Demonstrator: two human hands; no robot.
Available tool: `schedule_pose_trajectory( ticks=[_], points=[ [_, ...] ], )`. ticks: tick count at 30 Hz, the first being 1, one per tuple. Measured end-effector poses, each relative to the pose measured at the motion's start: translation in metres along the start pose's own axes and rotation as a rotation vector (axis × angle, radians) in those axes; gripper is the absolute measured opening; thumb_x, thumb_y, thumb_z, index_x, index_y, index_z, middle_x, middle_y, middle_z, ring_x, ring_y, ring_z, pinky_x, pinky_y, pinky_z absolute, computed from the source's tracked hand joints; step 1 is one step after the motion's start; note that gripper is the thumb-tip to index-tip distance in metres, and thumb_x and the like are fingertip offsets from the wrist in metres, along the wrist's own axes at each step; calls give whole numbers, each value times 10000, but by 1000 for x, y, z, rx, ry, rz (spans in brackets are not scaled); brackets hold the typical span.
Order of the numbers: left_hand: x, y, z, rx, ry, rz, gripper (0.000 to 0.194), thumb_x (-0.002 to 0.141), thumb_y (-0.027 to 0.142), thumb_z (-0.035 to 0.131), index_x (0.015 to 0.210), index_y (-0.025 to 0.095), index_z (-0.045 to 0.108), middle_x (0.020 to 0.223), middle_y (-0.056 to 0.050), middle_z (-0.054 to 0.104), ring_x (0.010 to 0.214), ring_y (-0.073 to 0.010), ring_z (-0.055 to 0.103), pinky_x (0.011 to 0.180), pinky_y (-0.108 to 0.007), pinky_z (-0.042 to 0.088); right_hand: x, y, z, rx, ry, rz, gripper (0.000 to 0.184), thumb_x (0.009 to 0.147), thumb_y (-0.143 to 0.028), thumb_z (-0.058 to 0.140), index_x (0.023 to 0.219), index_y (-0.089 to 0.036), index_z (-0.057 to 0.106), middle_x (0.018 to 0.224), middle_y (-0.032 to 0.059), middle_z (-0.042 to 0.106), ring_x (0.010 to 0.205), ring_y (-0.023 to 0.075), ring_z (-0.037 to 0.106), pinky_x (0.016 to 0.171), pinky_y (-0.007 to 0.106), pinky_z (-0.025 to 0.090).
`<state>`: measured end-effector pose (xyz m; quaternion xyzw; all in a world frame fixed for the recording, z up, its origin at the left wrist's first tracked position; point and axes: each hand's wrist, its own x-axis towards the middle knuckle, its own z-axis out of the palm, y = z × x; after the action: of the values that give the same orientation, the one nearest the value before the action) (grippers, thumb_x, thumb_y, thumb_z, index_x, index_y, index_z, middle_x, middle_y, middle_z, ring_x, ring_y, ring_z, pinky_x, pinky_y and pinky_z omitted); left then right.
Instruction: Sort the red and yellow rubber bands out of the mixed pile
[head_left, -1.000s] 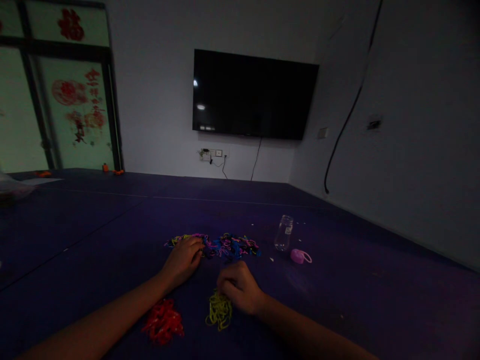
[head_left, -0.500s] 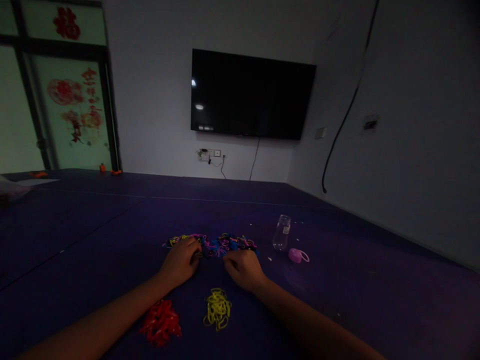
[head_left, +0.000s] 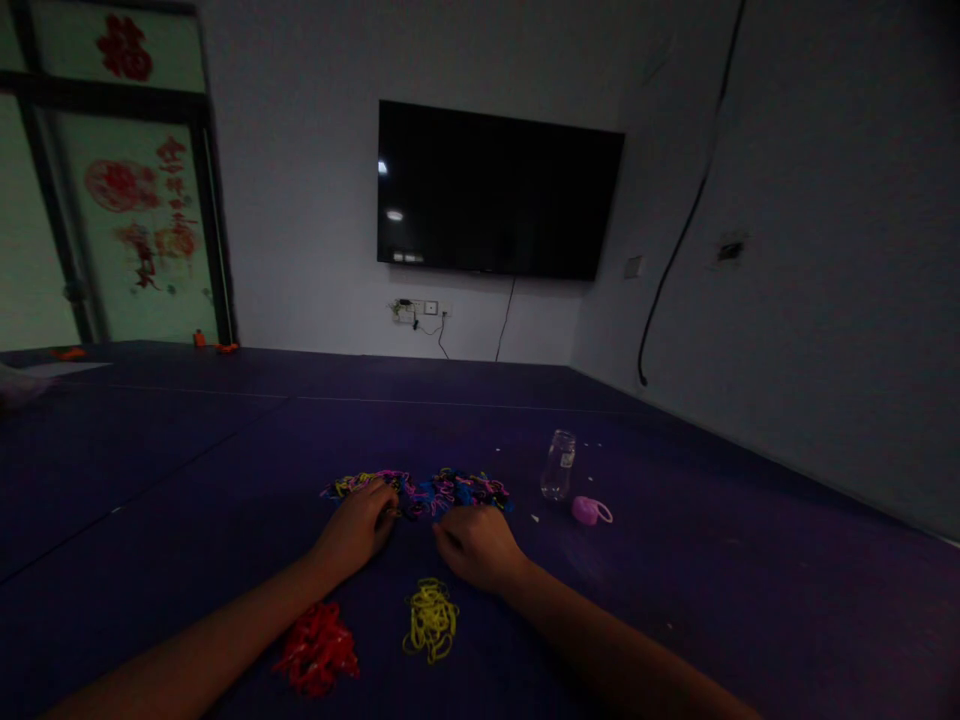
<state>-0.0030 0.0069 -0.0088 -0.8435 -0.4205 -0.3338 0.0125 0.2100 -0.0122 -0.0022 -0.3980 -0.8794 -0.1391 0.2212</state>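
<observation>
A mixed pile of coloured rubber bands, blue, pink, yellow and black, lies on the dark purple surface ahead of both hands. My left hand rests at the pile's left part, its fingers curled down against the bands. At the near edge of the right part is my right hand, closed with the thumb side turned inward. What either set of fingertips pinches is hidden. Closer to me, between the forearms, sit a heap of yellow rubber bands and a heap of red rubber bands.
Right of the pile stands a clear bottle, with its pink looped cap beside it. Small white scraps dot the purple surface. Beyond are a wall-mounted television and a glass door.
My right hand has shifted slightly left and toward me. The left hand stays at the pile, and the whole view has moved a little.
</observation>
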Motion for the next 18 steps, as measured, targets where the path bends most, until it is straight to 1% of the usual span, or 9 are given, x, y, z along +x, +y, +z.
schedule_pose_trajectory(
  ticks=[7,13,18],
  points=[
    [0,1,3,-68,20,33,162,767,33,444,762,185,500,800,-25,529,775,-193,526,665,-289,413,1,0,-1,3,-13,-5,235,859,-214,488,659,-159,597,662,24,663,580,119,597,493,256,249],
    [1,2,1,-128,4,65,184,810,39,414,796,175,537,844,-47,559,818,-198,535,732,-318,440,1,-2,-5,19,-22,-2,237,869,-214,486,674,-161,609,683,33,673,601,123,606,499,252,269],
    [0,0,3,-143,11,95,235,825,25,396,870,171,574,885,-61,591,850,-202,555,750,-330,454,0,0,-3,31,-15,-22,245,880,-215,470,683,-164,606,683,32,668,594,121,591,506,242,284]
  ],
)
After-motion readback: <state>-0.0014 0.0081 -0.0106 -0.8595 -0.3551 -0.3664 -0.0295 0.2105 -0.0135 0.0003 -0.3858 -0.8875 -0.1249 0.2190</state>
